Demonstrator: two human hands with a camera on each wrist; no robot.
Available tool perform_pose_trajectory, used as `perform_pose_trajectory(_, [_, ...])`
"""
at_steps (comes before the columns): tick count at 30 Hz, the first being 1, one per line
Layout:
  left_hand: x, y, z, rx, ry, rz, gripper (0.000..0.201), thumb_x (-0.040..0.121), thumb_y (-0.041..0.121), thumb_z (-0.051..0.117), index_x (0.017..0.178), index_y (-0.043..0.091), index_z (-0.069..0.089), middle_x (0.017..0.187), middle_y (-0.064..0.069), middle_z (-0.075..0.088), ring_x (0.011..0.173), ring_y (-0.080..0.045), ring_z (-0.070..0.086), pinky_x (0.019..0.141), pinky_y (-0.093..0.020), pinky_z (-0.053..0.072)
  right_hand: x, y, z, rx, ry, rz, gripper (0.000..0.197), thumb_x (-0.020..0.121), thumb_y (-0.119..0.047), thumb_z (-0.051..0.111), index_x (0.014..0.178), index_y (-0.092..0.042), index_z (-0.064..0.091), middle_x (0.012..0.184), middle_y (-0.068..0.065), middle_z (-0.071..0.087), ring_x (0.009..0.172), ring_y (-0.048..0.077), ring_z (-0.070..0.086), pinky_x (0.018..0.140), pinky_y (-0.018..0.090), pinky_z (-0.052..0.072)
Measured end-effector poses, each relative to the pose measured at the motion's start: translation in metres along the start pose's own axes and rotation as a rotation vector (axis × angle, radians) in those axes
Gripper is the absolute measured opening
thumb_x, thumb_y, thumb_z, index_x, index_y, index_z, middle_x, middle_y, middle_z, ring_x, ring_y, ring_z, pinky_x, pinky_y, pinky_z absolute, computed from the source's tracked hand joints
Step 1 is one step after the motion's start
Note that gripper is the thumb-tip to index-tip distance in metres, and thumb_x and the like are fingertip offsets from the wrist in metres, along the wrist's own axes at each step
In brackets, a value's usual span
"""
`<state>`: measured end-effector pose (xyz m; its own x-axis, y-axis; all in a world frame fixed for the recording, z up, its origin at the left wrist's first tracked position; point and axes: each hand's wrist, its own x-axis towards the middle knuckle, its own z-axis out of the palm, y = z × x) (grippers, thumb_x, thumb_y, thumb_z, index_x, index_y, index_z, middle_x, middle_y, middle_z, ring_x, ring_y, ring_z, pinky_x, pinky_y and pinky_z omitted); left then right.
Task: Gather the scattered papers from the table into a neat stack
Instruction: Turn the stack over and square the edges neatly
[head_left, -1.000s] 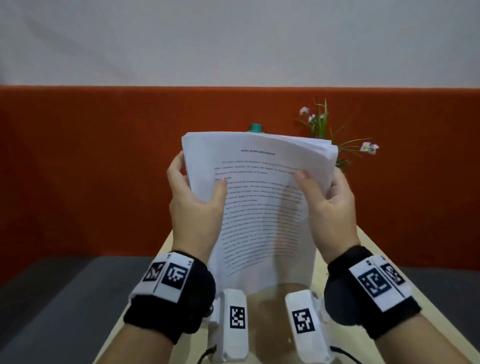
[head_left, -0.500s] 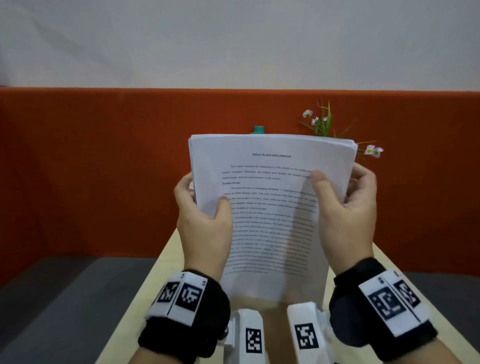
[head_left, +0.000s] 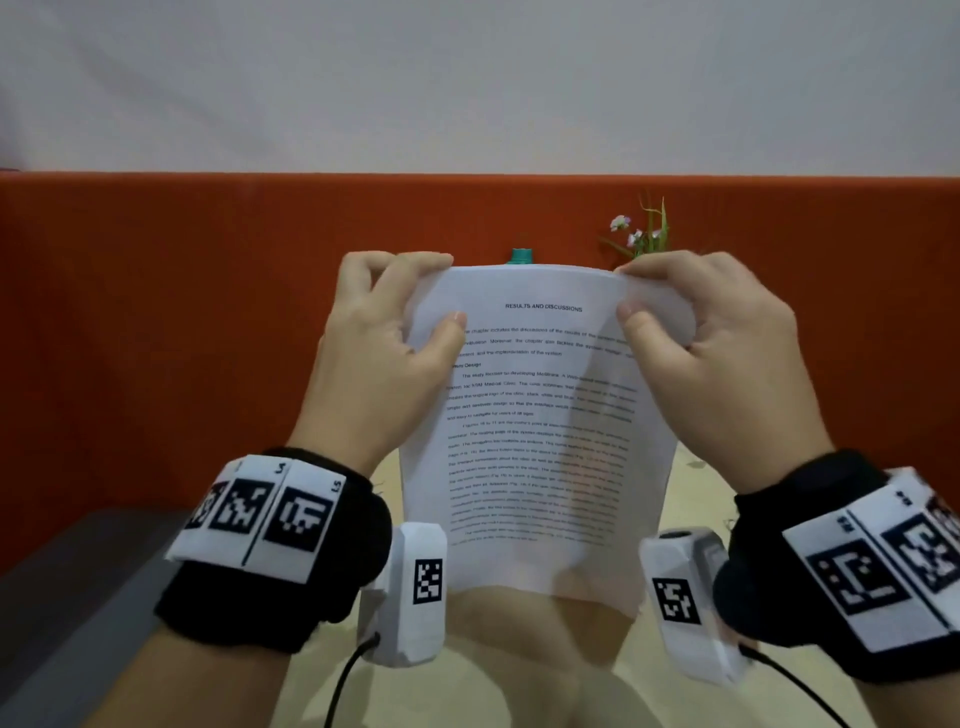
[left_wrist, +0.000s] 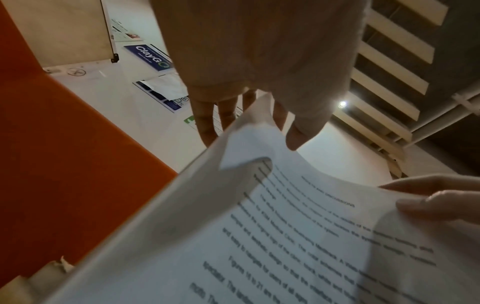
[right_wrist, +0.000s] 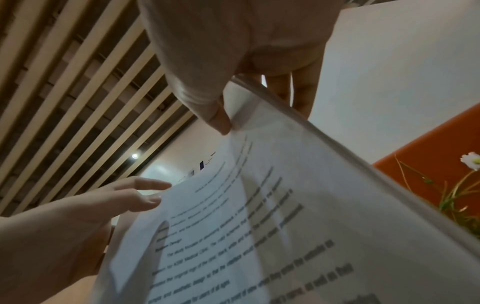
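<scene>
Holding the stack of papers (head_left: 540, 415) upright in the air above the pale table (head_left: 691, 499), printed side facing the head camera, heading "RESULTS AND DISCUSSIONS" readable at the top. Left hand (head_left: 379, 358) pinching the upper left corner, thumb lying on the front page, fingers curling round the top edge to the back. Right hand (head_left: 711, 358) gripping the upper right corner the same way, thumb in front, fingers behind. Top edge bowing slightly between the two grips; lower edge hanging free just above the tabletop. Showing behind the sheets: a teal cap (head_left: 521, 256) peeking over the top edge, small white flowers (head_left: 636, 231) to the right, an orange partition (head_left: 156, 322) across the back.
</scene>
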<state>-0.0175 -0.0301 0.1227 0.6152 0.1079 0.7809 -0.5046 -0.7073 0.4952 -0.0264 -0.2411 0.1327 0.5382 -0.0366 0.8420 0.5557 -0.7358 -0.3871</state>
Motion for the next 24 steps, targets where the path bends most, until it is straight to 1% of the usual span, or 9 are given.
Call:
perform_pose_trajectory(4, [0.002,0.003,-0.002,0.019,-0.068,-0.016,0.048,0.087,0.032,0.062,0.134,0.037,0.051,0.116,0.009,0.034,0.096,-0.006,0.045,0.089,-0.024,0.044,0.001,-0.009,-0.007,-0.063,-0.075,0.025,0.033,0.088,-0.028,0.055,0.12,-0.036,0.058,0.108,-0.013,0.05,0.094,0.004,0.049,0.078,0.031,0.048])
perform_pose_trajectory(7, [0.003,0.003,-0.002,0.008,-0.084,-0.02,0.055,0.087,0.027,0.063,0.138,0.039,0.046,0.117,0.009,0.033,0.096,-0.005,0.042,0.085,-0.017,0.038,0.001,-0.015,-0.012,-0.142,-0.15,0.028,0.043,0.087,-0.031,0.055,0.129,-0.042,0.051,0.12,-0.01,0.05,0.101,0.012,0.054,0.08,0.034,0.049])
perform_pose_trajectory(10, [0.002,0.005,-0.001,-0.014,-0.103,-0.04,0.058,0.087,0.02,0.063,0.139,0.038,0.043,0.118,0.009,0.037,0.095,-0.003,0.046,0.083,-0.015,0.038,0.005,-0.025,-0.018,-0.338,-0.303,0.023,0.047,0.089,-0.037,0.051,0.134,-0.047,0.044,0.129,-0.012,0.046,0.107,0.019,0.057,0.074,0.031,0.042])
perform_pose_trajectory(13, [-0.003,-0.001,0.007,-0.309,-0.044,-0.206,0.079,0.084,0.014,0.069,0.146,0.032,0.025,0.112,0.013,0.053,0.096,0.0,0.058,0.086,-0.019,0.047,0.013,-0.031,-0.02,-0.521,-0.408,0.017,0.057,0.09,-0.041,0.047,0.143,-0.047,0.026,0.137,-0.007,0.042,0.107,0.028,0.059,0.073,0.034,0.04])
perform_pose_trajectory(15, [-0.009,-0.008,0.015,-0.584,-0.072,-0.402,0.072,0.083,0.011,0.072,0.143,0.02,0.034,0.108,0.007,0.064,0.094,-0.007,0.067,0.087,-0.032,0.056,0.018,-0.035,-0.018,-0.605,-0.462,0.012,0.06,0.09,-0.047,0.043,0.146,-0.043,0.02,0.137,-0.002,0.043,0.112,0.03,0.055,0.085,0.039,0.042])
perform_pose_trajectory(17, [-0.017,-0.017,0.022,-0.674,-0.15,-0.513,0.043,0.084,0.015,0.071,0.125,0.012,0.057,0.107,-0.004,0.074,0.091,-0.017,0.073,0.085,-0.037,0.059,0.021,-0.038,-0.01,-0.672,-0.441,-0.023,0.068,0.089,-0.053,0.04,0.149,-0.035,0.014,0.146,0.002,0.037,0.131,0.031,0.04,0.105,0.047,0.029])
perform_pose_trajectory(20, [-0.025,-0.023,0.026,-0.734,-0.227,-0.543,0.032,0.084,0.024,0.07,0.113,0.012,0.067,0.103,-0.006,0.077,0.092,-0.023,0.075,0.078,-0.035,0.06,0.02,-0.043,0.006,-0.698,-0.47,-0.113,0.084,0.087,-0.06,0.039,0.152,-0.025,0.0,0.16,0.003,0.014,0.148,0.027,0.011,0.117,0.049,0.005])
perform_pose_trajectory(22, [-0.027,-0.023,0.024,-0.785,-0.275,-0.511,0.035,0.082,0.024,0.07,0.115,0.013,0.067,0.103,-0.004,0.078,0.093,-0.022,0.075,0.079,-0.034,0.059,0.019,-0.046,0.017,-0.642,-0.508,-0.144,0.084,0.088,-0.058,0.041,0.153,-0.023,-0.001,0.161,0.002,0.01,0.149,0.025,0.007,0.118,0.048,0.001])
perform_pose_trajectory(24, [-0.028,-0.022,0.024,-0.805,-0.322,-0.478,0.038,0.079,0.026,0.071,0.115,0.015,0.068,0.104,-0.003,0.078,0.094,-0.02,0.074,0.079,-0.032,0.058,0.02,-0.049,0.024,-0.563,-0.444,-0.173,0.082,0.088,-0.052,0.045,0.153,-0.025,0.003,0.161,0.002,0.011,0.149,0.025,0.009,0.118,0.047,0.003])
